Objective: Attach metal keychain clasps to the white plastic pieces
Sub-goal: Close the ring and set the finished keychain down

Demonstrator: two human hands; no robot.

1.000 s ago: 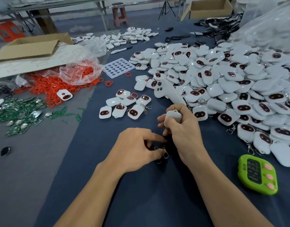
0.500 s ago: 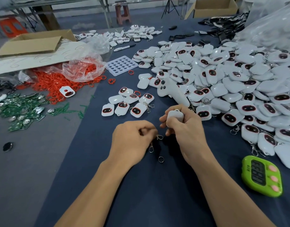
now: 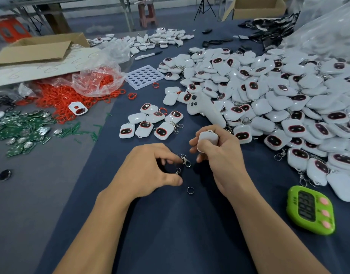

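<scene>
My right hand (image 3: 221,155) grips a white plastic piece (image 3: 207,139) upright, its loop end on top. My left hand (image 3: 148,169) pinches a metal keychain clasp (image 3: 185,160) at its fingertips, just left of the right hand. A second clasp part (image 3: 177,172) shows under the left thumb. One loose metal ring (image 3: 190,190) lies on the blue cloth below both hands. A small group of white pieces (image 3: 150,123) sits beyond the hands, and a big heap of white pieces (image 3: 279,95) fills the right side.
A green timer (image 3: 310,209) lies at the right near edge. Red rings (image 3: 67,95) spill from a plastic bag at the left, beside green circuit boards (image 3: 22,133). A white tray (image 3: 144,77), a white controller (image 3: 204,108), a marker (image 3: 148,55) and cardboard boxes (image 3: 39,48) lie farther back.
My left hand has lifted a clasp off the cloth and opened its fingers outward toward the right hand. A loose ring now lies uncovered on the cloth. The right hand has kept the white piece.
</scene>
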